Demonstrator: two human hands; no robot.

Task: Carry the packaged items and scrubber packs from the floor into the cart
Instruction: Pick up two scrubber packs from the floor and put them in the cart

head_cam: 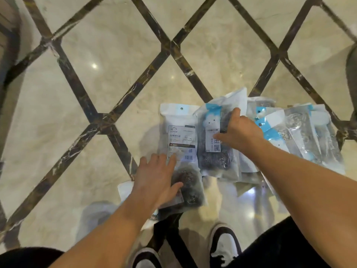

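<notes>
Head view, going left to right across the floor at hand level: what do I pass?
Left hand → white-label scrubber pack → blue-topped scrubber pack → right hand → fanned pile of scrubber packs.

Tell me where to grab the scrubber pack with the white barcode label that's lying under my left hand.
Take the white-label scrubber pack by its flat top header strip near the hang hole, coming from the far side. It lies flat on the floor, that edge looks free, and the bulky scrubber sits low under the left hand. A thumb-and-finger pinch there probably gives the firmest grip.
</notes>
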